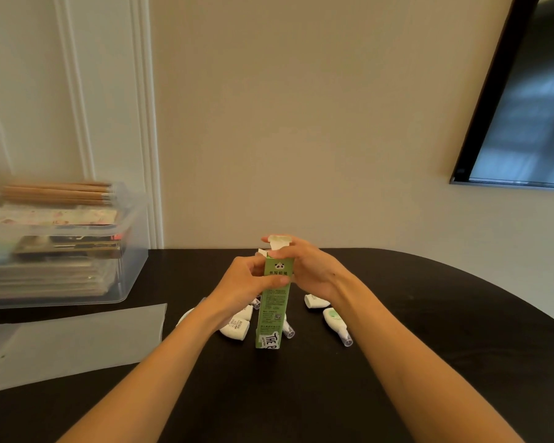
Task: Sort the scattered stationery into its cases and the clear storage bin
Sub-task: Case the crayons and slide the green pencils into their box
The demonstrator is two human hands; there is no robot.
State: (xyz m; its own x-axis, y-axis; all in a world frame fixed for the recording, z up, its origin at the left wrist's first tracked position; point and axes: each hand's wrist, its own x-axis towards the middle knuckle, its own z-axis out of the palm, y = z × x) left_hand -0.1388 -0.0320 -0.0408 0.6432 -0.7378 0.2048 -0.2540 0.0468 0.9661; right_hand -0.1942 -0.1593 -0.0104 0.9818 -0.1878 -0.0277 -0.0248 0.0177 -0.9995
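Roughly midway, I'd guess. The clear bin [122, 238] on the bench [397, 346] already holds pencils and packets. Left hand [247, 279] grips the upright green pencil box [271, 314], right hand [307, 266] pinches its top flap. White correction tapes [333, 321] lie scattered behind.

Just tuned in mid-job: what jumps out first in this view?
A tall green box stands upright at the table's centre, gripped by the left hand while the right hand works its open top flap. Small white correction tapes lie scattered round its base. At the far left sits a clear bin stacked with stationery, pencils on top.
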